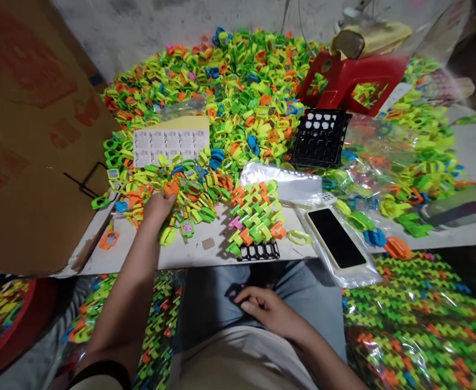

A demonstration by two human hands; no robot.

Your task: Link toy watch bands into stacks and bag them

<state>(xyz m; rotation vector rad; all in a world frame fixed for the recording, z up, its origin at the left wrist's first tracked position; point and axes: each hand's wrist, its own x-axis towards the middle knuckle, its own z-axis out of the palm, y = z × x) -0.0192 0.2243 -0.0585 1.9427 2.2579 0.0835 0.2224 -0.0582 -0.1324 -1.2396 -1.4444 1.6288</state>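
My left hand [159,208] reaches into the near edge of a pile of small plastic toy watches [197,187]. Its fingers are closed around an orange toy watch [171,188], partly hidden by the hand. Over my lap, my right hand [268,309] has curled fingers, with thumb and forefinger close together; I cannot make out what they hold, if anything. A small dark shape shows by its fingertips. Between the hands, on the table, a black grid rack [258,251] carries rows of green, yellow, orange and pink watches [256,214].
A label sheet [171,146] lies on the large heap. Stacked black racks [321,138] lean by a red stool [354,81]. A phone [336,238] rests on clear plastic at the table edge. A cardboard box [30,135] stands left; bagged watches [425,325] lie below right.
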